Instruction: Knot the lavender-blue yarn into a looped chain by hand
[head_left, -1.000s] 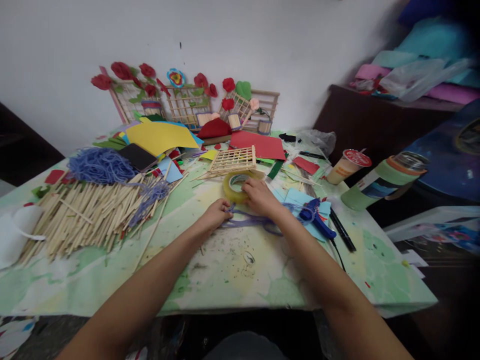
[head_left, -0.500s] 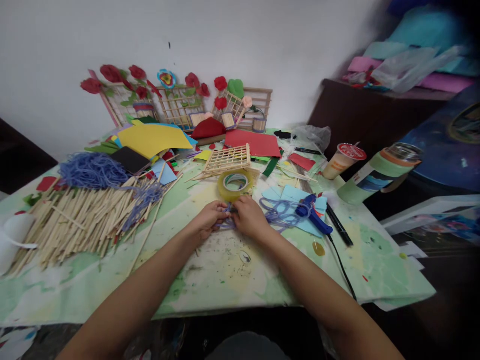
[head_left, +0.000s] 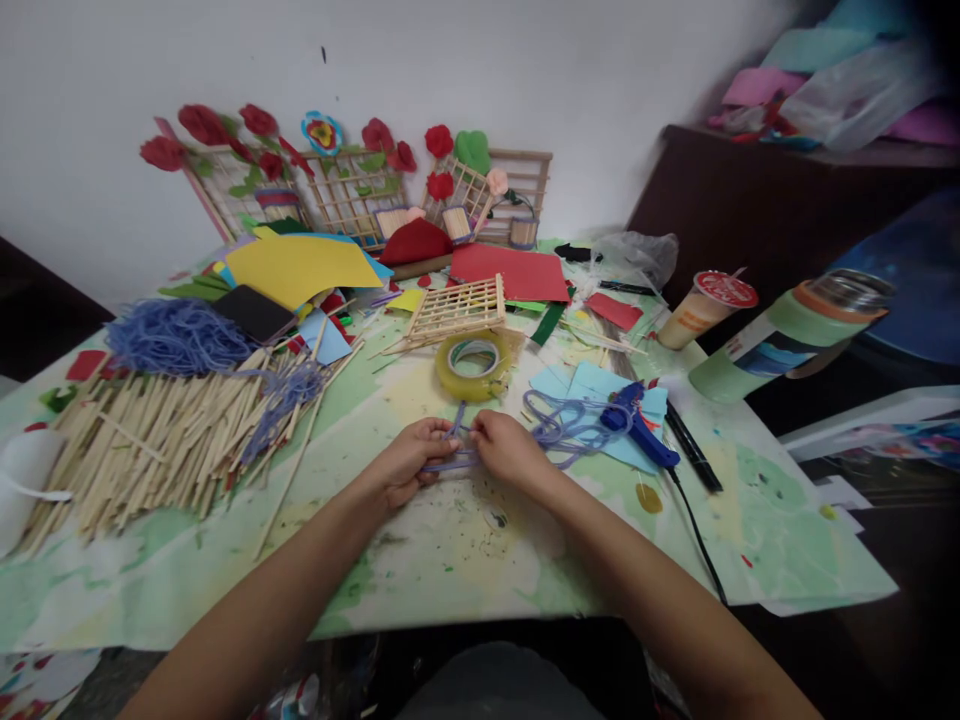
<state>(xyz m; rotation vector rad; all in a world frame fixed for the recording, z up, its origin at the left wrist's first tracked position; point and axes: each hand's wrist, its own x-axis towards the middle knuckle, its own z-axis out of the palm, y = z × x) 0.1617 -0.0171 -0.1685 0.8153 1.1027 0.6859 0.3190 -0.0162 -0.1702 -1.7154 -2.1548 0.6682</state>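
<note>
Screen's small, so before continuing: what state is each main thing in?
Left hand: pinching purple cord
Right hand: pinching purple cord
Purple cord: slack, looped
Tape roll: lying flat
Glue gun: lying down
Drink cup: upright, lidded
Bottle: upright
Cord heap: tangled
Sticks: piled loosely
Stick lattice behind tape roll: assembled

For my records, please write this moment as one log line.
left hand: holds purple cord; right hand: at cord, grip unclear; beyond: tape roll

One head-worn camera is looking forward and down over the nearby tabletop [head_left: 427, 585] (facing the wall [head_left: 510, 70] at twelve o'clock).
</note>
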